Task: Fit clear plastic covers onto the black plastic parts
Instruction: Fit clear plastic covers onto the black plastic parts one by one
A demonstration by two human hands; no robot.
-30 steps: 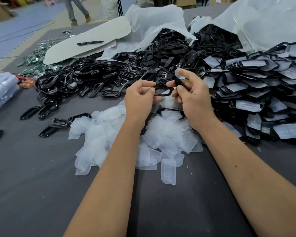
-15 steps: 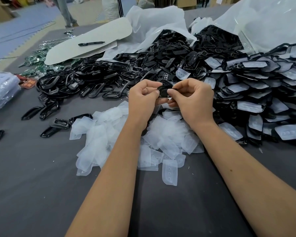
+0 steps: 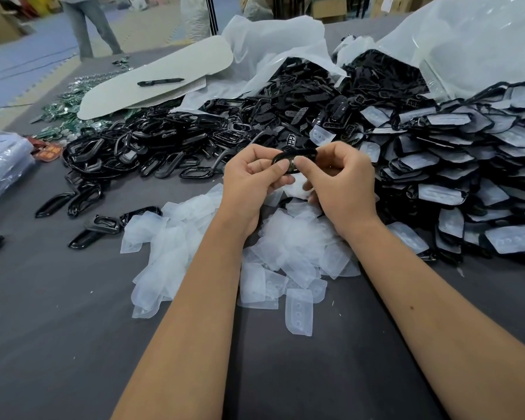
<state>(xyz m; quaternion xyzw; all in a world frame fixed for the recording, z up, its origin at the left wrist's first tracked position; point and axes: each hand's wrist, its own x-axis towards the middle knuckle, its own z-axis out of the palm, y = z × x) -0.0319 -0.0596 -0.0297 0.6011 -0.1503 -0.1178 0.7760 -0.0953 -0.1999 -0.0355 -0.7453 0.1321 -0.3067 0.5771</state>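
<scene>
Black plastic frame (image 3: 294, 155): glossy, oval ring shape, held up above the worktop between both hands, long side roughly level. Whether a cover sits in it, cannot tell.

Loose clear covers (image 3: 288, 237): milky, soft, rounded rectangles, heaped directly under the hands; one (image 3: 298, 312) lies apart at the near edge, three small dimples showing.

Bare black frames (image 3: 152, 147): jumbled pile, far left.

Covered frames (image 3: 455, 165): overlapping heap, right.

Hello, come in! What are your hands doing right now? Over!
Left hand and right hand both pinching one black part. Cover not visibly on. Clear covers heaped just below. Nothing in the way.
</scene>
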